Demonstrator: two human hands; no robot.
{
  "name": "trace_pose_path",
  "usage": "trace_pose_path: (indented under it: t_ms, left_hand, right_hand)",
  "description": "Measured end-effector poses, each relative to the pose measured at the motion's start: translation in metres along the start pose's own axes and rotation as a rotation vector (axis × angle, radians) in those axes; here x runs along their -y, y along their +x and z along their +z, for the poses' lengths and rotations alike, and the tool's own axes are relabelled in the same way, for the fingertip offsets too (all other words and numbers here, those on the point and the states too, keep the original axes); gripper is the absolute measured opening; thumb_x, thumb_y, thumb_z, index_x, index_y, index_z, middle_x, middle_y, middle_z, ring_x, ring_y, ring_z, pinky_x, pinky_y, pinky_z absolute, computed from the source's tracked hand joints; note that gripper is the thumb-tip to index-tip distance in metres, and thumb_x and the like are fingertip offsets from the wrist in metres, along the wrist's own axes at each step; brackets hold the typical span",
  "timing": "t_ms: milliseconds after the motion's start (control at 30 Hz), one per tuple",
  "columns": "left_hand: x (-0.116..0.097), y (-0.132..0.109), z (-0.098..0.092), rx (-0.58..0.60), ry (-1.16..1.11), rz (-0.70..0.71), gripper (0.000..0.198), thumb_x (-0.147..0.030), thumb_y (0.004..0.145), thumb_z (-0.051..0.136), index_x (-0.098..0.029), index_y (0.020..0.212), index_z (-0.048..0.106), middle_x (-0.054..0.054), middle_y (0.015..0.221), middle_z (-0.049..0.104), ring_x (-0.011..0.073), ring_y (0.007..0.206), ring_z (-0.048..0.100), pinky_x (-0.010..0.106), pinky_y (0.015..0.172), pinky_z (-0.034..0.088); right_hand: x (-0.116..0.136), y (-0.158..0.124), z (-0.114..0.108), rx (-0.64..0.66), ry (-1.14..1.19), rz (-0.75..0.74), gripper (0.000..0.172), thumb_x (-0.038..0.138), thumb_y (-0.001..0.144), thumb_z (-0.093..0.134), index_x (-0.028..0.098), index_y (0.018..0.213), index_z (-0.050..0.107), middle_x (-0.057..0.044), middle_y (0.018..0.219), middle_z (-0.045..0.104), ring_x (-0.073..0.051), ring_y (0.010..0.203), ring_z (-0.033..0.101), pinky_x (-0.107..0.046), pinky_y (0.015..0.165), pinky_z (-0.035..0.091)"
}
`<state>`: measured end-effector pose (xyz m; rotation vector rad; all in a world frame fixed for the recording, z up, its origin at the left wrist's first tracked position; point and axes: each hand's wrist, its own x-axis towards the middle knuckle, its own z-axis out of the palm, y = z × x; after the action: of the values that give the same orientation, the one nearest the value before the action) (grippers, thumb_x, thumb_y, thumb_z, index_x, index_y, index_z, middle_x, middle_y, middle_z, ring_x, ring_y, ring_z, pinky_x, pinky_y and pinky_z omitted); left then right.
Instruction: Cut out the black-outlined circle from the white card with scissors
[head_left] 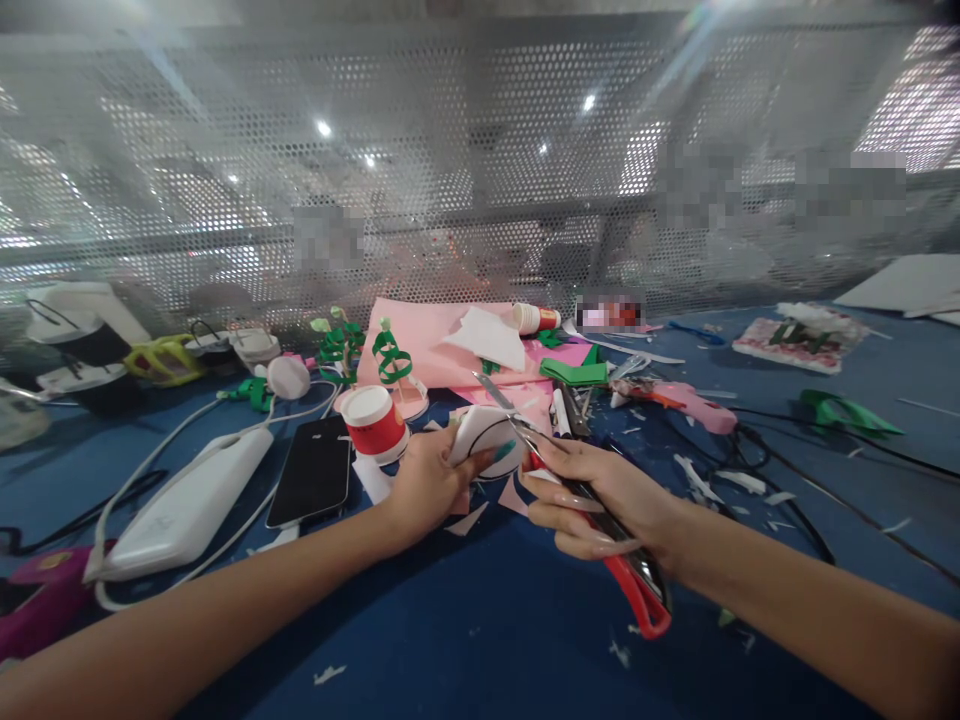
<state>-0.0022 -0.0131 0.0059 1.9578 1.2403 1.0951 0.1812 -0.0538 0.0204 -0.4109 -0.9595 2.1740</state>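
Observation:
My left hand (429, 474) is closed on a white paper piece (487, 430) with a curved black line on it, held just above the table. In my right hand (600, 495) are scissors (626, 560) with red and dark handles, the fingers wrapped round them. Their silver blade reaches up and left to the paper; whether it is cutting in is hard to tell. A red and white paper cup (373, 424) stands close by my left hand. Pink paper scraps (514, 497) lie beneath the held piece.
On the left are a phone (312, 472), a white power bank (187, 500) and cables. Pink paper sheets (416, 340), green paper spirals (391, 358) and stacked cups (534, 319) lie behind. A pink glue gun (694, 402) rests at right. A perforated metal screen (450, 150) closes off the back.

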Motion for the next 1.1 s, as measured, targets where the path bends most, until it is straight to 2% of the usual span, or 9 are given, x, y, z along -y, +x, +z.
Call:
trace_pose_path:
  t_ms: [167,300,433,600,767,933,1100]
  left_hand:
    - [-0.004,-0.001,0.001,0.025,-0.118,-0.074,0.026,-0.038,0.070,0.064,-0.014,0.081,0.061,-0.005,0.049,0.052,0.0069,0.037,0.044,0.017,0.034,0.034]
    - [-0.008,0.003,0.001,-0.056,-0.281,-0.135,0.035,-0.034,0.063,0.071,-0.016,0.091,0.060,-0.001,0.067,0.063,0.0096,0.050,0.055,0.018,0.043,0.043]
    - [-0.006,0.008,0.002,-0.086,-0.321,-0.163,0.032,-0.034,0.060,0.073,-0.014,0.082,0.060,-0.002,0.059,0.060,0.0093,0.047,0.052,0.018,0.042,0.042]
    - [0.003,0.009,0.004,0.011,-0.349,-0.127,0.029,-0.034,0.063,0.072,-0.011,0.078,0.063,0.002,0.063,0.064,0.0114,0.054,0.057,0.019,0.048,0.045]
    - [0.004,0.006,0.006,-0.043,-0.374,-0.226,0.036,-0.036,0.062,0.072,-0.011,0.088,0.065,0.006,0.074,0.070,0.0151,0.059,0.063,0.023,0.053,0.052]
    - [-0.007,0.007,0.004,-0.064,-0.509,-0.230,0.042,-0.030,0.064,0.071,-0.015,0.102,0.063,0.008,0.096,0.070,0.0193,0.074,0.067,0.028,0.062,0.057]
    - [-0.011,0.009,0.002,-0.064,-0.515,-0.259,0.043,-0.028,0.063,0.071,-0.014,0.103,0.062,0.008,0.094,0.071,0.0196,0.072,0.068,0.028,0.059,0.057]
  right_hand:
    - [0.000,0.002,-0.003,0.039,0.038,-0.019,0.031,0.028,0.093,0.036,0.016,0.070,0.053,0.006,0.046,0.035,-0.006,0.034,0.023,-0.013,0.025,0.024]
    - [0.006,0.005,-0.011,0.197,0.063,0.023,0.040,0.032,0.094,0.030,0.015,0.065,0.051,0.006,0.046,0.034,-0.006,0.034,0.026,-0.013,0.028,0.027]
    - [0.013,0.006,-0.019,0.285,0.092,0.084,0.052,0.043,0.094,0.016,0.016,0.060,0.044,0.005,0.045,0.033,-0.005,0.031,0.025,-0.012,0.027,0.025]
    - [0.011,0.004,-0.015,0.273,0.180,0.052,0.055,0.043,0.094,0.002,0.017,0.060,0.037,0.005,0.046,0.032,-0.004,0.029,0.017,-0.009,0.023,0.017]
    - [0.006,0.007,-0.014,0.321,0.138,0.097,0.055,0.046,0.093,0.002,0.018,0.058,0.034,0.005,0.045,0.033,-0.005,0.030,0.027,-0.011,0.023,0.016]
    - [0.003,0.009,-0.017,0.311,0.132,0.140,0.053,0.050,0.093,0.012,0.018,0.056,0.033,0.004,0.044,0.037,-0.004,0.029,0.030,-0.012,0.024,0.019]
    - [0.003,0.008,-0.017,0.294,0.145,0.164,0.052,0.050,0.092,0.015,0.018,0.056,0.034,0.004,0.043,0.037,-0.003,0.028,0.029,-0.011,0.024,0.020]
